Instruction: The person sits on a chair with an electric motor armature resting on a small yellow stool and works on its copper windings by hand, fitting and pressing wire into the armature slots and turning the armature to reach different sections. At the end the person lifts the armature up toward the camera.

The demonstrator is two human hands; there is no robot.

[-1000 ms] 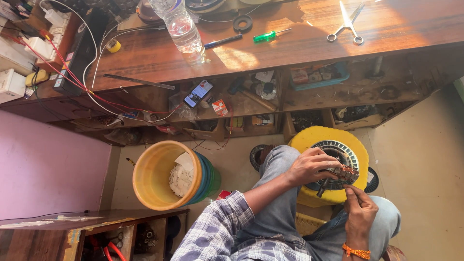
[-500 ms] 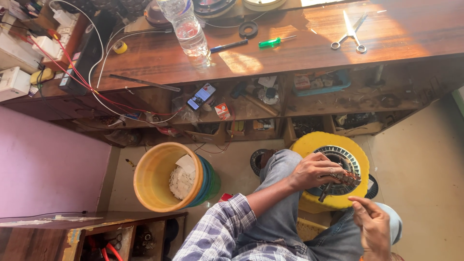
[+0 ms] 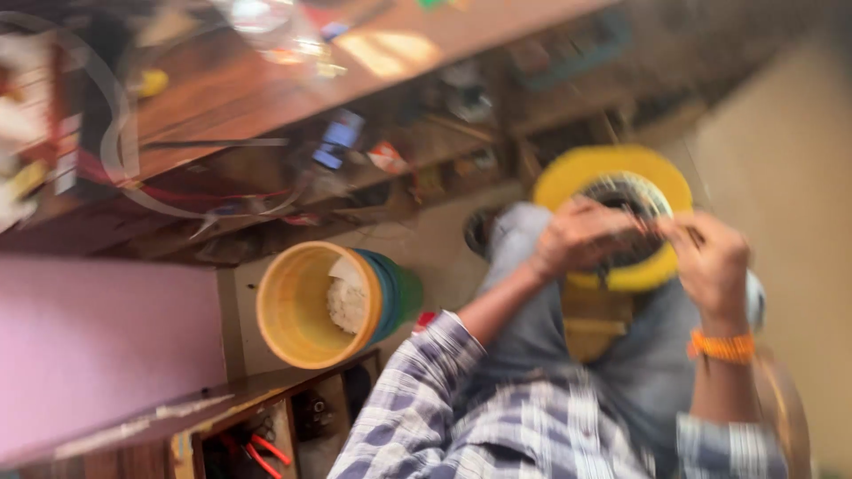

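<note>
The whole frame is blurred by motion. A yellow round disc [image 3: 568, 177] with a dark wound ring [image 3: 635, 191] in its middle sits on my lap, over my grey trousers. My left hand [image 3: 581, 235], on a plaid-sleeved arm, lies curled over the left side of the ring and grips it. My right hand [image 3: 710, 262], with an orange band at the wrist, is at the ring's right edge with its fingers bent. The blur hides whether it grips anything.
A yellow bucket [image 3: 293, 306] with white material inside lies nested in green and blue ones on the floor to my left. A wooden workbench [image 3: 266, 80] with wires, a bottle and cluttered shelves runs across the top. A pink surface [image 3: 98, 346] is at the left.
My right hand has come up from beside my knee to the ring's right edge. The view has swung and moved closer, and it is now blurred. My left hand stayed on the ring.
</note>
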